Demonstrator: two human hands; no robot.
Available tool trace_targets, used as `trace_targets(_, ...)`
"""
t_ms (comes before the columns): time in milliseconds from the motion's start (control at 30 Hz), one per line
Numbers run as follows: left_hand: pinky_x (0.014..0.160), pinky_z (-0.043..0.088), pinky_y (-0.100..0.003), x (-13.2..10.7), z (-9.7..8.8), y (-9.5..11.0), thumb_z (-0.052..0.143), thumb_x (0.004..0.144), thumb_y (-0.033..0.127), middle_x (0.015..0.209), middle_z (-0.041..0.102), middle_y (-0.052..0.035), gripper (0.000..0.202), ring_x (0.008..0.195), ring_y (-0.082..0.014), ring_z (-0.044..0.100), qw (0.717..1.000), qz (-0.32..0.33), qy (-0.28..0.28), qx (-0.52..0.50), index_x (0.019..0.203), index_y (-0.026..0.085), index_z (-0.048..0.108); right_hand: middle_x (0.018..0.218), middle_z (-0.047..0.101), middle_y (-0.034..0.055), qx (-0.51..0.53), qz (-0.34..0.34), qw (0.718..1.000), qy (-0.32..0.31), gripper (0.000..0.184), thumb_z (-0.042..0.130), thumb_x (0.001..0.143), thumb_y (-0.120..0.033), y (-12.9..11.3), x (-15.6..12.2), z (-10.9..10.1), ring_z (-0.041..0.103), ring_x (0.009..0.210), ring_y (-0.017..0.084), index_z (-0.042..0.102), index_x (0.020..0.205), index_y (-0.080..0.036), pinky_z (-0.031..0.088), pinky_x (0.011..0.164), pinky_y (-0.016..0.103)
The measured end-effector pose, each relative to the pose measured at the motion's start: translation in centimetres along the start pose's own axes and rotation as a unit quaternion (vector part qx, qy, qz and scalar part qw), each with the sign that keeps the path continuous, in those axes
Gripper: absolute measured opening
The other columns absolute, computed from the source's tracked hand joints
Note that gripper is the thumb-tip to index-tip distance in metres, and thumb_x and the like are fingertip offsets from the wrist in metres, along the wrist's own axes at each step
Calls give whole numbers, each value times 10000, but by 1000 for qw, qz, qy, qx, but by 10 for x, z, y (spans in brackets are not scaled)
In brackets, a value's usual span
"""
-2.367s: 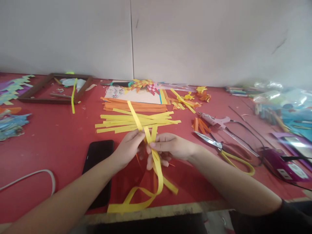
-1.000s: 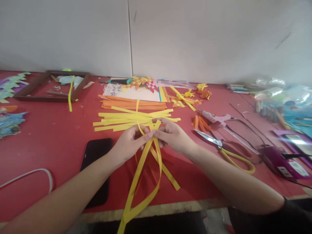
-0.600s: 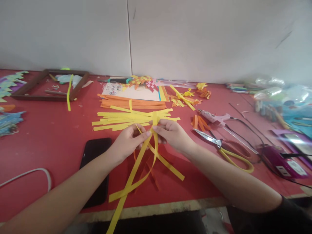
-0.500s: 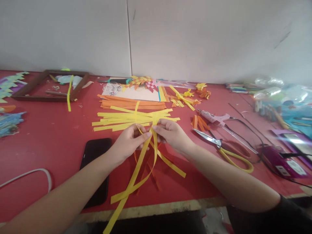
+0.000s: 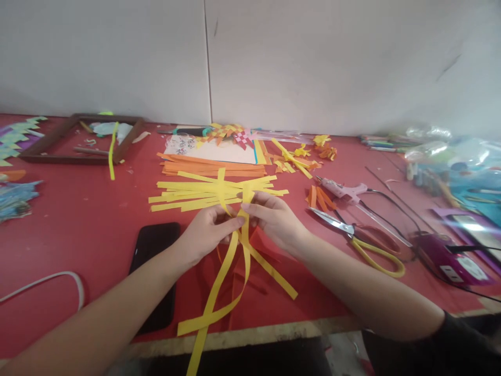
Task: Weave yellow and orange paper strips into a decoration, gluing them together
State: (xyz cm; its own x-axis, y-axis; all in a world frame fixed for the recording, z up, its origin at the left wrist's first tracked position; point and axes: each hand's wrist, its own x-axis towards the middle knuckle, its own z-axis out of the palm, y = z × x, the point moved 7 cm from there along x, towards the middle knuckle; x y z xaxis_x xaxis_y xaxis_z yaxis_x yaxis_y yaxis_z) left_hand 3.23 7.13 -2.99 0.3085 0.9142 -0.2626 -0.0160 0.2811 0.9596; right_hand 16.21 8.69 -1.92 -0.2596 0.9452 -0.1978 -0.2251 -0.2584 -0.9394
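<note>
Several yellow paper strips [image 5: 224, 271] cross between my hands above the red table, their long tails hanging toward me past the table's front edge. My left hand [image 5: 209, 230] is closed, thumb and fingers pinching the strips from the left. On the other side my right hand [image 5: 274, 216] pinches the upper part of the strips between thumb and forefinger. Orange strips [image 5: 260, 243] show beneath the yellow ones, partly hidden by my fingers. Just beyond my fingertips lies a pile of loose yellow paper strips [image 5: 188, 192], with a stack of orange paper strips [image 5: 211, 168] behind it.
A black phone [image 5: 152, 261] lies beside my left forearm. To the right are scissors [image 5: 360, 243], a pink glue gun [image 5: 342, 189] with its cable, and a purple box [image 5: 450, 258]. A brown frame [image 5: 80, 159] sits at the back left, before the white wall.
The held strips have shifted; one end stands higher and the lower tail has swung right. My right fingers have moved slightly on the strips. Both hands keep their pinch.
</note>
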Motion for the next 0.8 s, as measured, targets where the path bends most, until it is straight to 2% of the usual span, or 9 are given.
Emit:
trace_targets(100, 510, 405, -212, -2, 2, 1, 769, 731, 383, 638, 560, 38, 281, 522, -79, 496, 1000, -13, 2, 10, 744, 161, 597, 711, 555, -66, -22, -35, 999, 30, 443, 811, 713, -349, -8, 1, -7, 493, 548, 69, 624, 1091, -211, 424, 546, 243)
trace_targets(200, 518, 413, -217, -3, 3, 1, 772, 727, 369, 599, 528, 57, 276, 501, -80, 503, 1000, -17, 0, 21, 739, 168, 584, 707, 565, -72, -74, -80, 994, 20, 445, 757, 778, -360, -18, 2, -9, 494, 497, 59, 597, 1175, -235, 423, 510, 245)
trace_targets(300, 522, 414, -218, -3, 4, 0, 793, 709, 359, 599, 525, 63, 275, 491, -76, 503, 1000, -11, -5, 22, 766, 167, 605, 659, 566, -70, -119, -123, 985, 31, 330, 729, 808, -351, -26, 1, -11, 492, 472, 56, 632, 1092, -213, 417, 490, 244)
trace_targets(400, 506, 404, -212, -1, 1, 0, 772, 738, 396, 615, 543, 50, 279, 485, -66, 478, 1000, 0, 3, 18, 783, 159, 632, 619, 582, -52, -137, -130, 981, 53, 236, 715, 825, -354, -26, 2, -16, 516, 491, 74, 637, 984, -198, 433, 497, 251)
trace_targets(667, 500, 417, -205, -1, -2, -2, 750, 769, 410, 654, 545, 45, 274, 493, -63, 474, 1000, -1, 15, 7, 813, 165, 637, 682, 611, -34, -68, -116, 989, 56, 265, 780, 766, -304, -22, 6, -21, 561, 554, 88, 593, 924, -200, 443, 500, 242)
trace_targets(800, 509, 442, -200, -1, -2, -3, 750, 769, 393, 642, 534, 53, 254, 498, -60, 465, 1000, -13, 18, -2, 807, 168, 638, 766, 642, -37, -20, -109, 993, 43, 296, 810, 712, -237, -22, 7, -20, 517, 525, 55, 580, 894, -199, 408, 465, 214)
